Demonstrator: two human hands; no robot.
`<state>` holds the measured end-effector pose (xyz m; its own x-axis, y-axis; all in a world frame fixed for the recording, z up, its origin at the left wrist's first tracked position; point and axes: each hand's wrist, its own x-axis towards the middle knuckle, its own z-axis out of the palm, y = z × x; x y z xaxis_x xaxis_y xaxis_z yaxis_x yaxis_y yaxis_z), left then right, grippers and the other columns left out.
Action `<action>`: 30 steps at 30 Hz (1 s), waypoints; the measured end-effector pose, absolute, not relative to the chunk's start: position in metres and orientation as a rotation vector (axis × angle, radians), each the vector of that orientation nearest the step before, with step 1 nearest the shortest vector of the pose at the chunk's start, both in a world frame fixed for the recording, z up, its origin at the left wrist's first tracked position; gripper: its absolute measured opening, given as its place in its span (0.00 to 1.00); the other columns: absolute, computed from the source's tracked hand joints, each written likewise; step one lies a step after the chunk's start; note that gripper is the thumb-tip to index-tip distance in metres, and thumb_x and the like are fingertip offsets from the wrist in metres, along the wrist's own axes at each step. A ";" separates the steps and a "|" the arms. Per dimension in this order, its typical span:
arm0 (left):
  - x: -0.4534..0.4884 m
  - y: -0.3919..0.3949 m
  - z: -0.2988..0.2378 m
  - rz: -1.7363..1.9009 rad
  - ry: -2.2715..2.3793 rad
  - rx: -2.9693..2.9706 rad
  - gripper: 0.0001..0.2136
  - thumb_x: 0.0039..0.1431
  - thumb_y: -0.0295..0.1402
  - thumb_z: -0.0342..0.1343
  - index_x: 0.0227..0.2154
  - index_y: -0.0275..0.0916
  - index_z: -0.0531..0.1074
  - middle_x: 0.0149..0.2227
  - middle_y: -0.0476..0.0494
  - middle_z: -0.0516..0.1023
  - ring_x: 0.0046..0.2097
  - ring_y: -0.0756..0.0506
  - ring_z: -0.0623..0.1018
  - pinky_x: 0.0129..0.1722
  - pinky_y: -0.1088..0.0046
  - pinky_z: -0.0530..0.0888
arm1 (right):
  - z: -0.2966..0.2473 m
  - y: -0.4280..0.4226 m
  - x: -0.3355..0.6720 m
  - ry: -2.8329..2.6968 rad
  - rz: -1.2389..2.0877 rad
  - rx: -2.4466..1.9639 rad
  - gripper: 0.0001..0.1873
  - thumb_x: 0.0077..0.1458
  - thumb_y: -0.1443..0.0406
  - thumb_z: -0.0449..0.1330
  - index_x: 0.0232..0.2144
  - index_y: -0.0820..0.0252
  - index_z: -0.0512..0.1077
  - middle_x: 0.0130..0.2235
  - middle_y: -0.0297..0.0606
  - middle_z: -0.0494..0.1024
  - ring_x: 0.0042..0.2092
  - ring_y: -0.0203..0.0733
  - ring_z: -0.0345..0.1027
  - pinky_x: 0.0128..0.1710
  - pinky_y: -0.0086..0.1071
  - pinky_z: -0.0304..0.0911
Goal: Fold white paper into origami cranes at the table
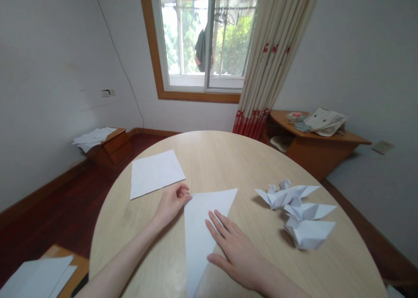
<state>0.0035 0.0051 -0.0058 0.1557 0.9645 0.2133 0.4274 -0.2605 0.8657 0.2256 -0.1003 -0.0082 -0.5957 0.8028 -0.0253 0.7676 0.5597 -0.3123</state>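
Observation:
A folded white paper triangle (200,232) lies on the round pale wood table (130,228), its point toward me. My left hand (171,204) has curled fingers pinching the triangle's upper left corner. My right hand (235,252) lies flat with spread fingers, pressing on the triangle's right edge. A flat square sheet of white paper (155,174) lies beyond my left hand. To the right are several folded paper models, including a paper bird shape (282,195) and a boxier folded piece (308,233).
A stack of white paper (35,278) sits on a wooden surface at lower left. Loose sheets (93,137) lie on a low wooden cabinet (116,147) by the wall. A corner shelf (321,147) at right holds a cloth bag (325,121).

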 end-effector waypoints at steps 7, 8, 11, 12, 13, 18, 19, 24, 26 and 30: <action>0.001 -0.003 0.004 0.970 1.673 2.134 0.05 0.56 0.34 0.56 0.28 0.42 0.75 0.35 0.47 0.81 0.37 0.42 0.78 0.37 0.68 0.69 | -0.017 -0.099 0.228 -2.583 0.458 -1.223 0.30 0.65 0.60 0.49 0.65 0.61 0.49 0.67 0.43 0.47 0.68 0.47 0.35 0.65 0.46 0.47; 0.001 -0.004 0.005 1.028 1.659 2.205 0.04 0.56 0.33 0.57 0.27 0.43 0.75 0.39 0.46 0.81 0.41 0.41 0.77 0.40 0.66 0.69 | -0.018 -0.098 0.229 -2.570 0.437 -1.200 0.30 0.65 0.61 0.49 0.66 0.60 0.48 0.67 0.42 0.48 0.68 0.47 0.36 0.64 0.46 0.47; 0.001 -0.003 0.008 1.229 1.572 2.320 0.04 0.54 0.32 0.58 0.25 0.42 0.73 0.48 0.44 0.77 0.49 0.39 0.74 0.47 0.61 0.66 | -0.018 -0.097 0.229 -2.545 0.305 -1.144 0.29 0.65 0.64 0.50 0.65 0.60 0.49 0.66 0.43 0.51 0.67 0.47 0.39 0.64 0.49 0.48; 0.000 -0.003 0.008 1.282 1.546 2.290 0.04 0.54 0.32 0.57 0.25 0.42 0.73 0.47 0.43 0.77 0.48 0.39 0.74 0.48 0.61 0.66 | -0.017 -0.096 0.229 -2.534 0.244 -1.132 0.28 0.64 0.65 0.50 0.65 0.60 0.50 0.66 0.43 0.52 0.67 0.47 0.41 0.63 0.48 0.50; 0.000 -0.003 0.009 1.325 1.520 2.225 0.05 0.55 0.33 0.57 0.25 0.41 0.72 0.45 0.43 0.78 0.47 0.39 0.74 0.48 0.61 0.66 | -0.016 -0.095 0.229 -2.516 0.178 -1.121 0.28 0.64 0.66 0.50 0.64 0.61 0.52 0.66 0.44 0.54 0.67 0.47 0.43 0.62 0.47 0.52; 0.001 -0.003 0.011 1.325 1.330 1.677 0.12 0.55 0.43 0.56 0.26 0.39 0.68 0.27 0.49 0.75 0.30 0.46 0.74 0.31 0.72 0.67 | -0.005 -0.090 0.235 -2.394 -0.161 -1.059 0.25 0.63 0.70 0.48 0.63 0.65 0.56 0.62 0.47 0.63 0.62 0.47 0.56 0.54 0.43 0.63; 0.001 -0.004 0.012 1.304 1.273 1.586 0.14 0.55 0.45 0.56 0.26 0.39 0.67 0.23 0.52 0.71 0.26 0.48 0.71 0.27 0.75 0.65 | -0.003 -0.090 0.238 -2.374 -0.214 -1.057 0.25 0.64 0.70 0.47 0.63 0.64 0.56 0.61 0.48 0.64 0.60 0.48 0.59 0.52 0.43 0.64; 0.007 -0.011 0.018 1.172 0.991 1.439 0.22 0.55 0.57 0.50 0.25 0.40 0.65 0.23 0.52 0.67 0.26 0.49 0.69 0.27 0.75 0.66 | 0.008 -0.087 0.248 -2.307 -0.275 -1.115 0.26 0.64 0.71 0.45 0.64 0.62 0.53 0.59 0.47 0.68 0.52 0.47 0.68 0.46 0.41 0.66; 0.010 -0.014 0.020 1.060 0.893 1.476 0.26 0.55 0.61 0.45 0.26 0.39 0.68 0.28 0.46 0.72 0.32 0.46 0.73 0.33 0.71 0.70 | 0.011 -0.086 0.251 -2.293 -0.279 -1.117 0.29 0.64 0.72 0.45 0.65 0.61 0.49 0.59 0.47 0.67 0.53 0.48 0.67 0.48 0.42 0.65; 0.014 -0.022 0.025 0.823 0.773 1.611 0.24 0.58 0.56 0.47 0.29 0.39 0.72 0.37 0.40 0.76 0.42 0.40 0.75 0.46 0.65 0.70 | 0.014 -0.085 0.254 -2.233 -0.348 -1.106 0.33 0.63 0.73 0.45 0.67 0.61 0.39 0.61 0.49 0.64 0.58 0.50 0.62 0.51 0.43 0.63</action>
<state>0.0140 -0.0219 0.0246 0.5436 0.8318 0.1121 0.0600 -0.1718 0.9833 0.2545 -0.0846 0.0138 -0.4611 0.6255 0.6294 0.7872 0.6157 -0.0352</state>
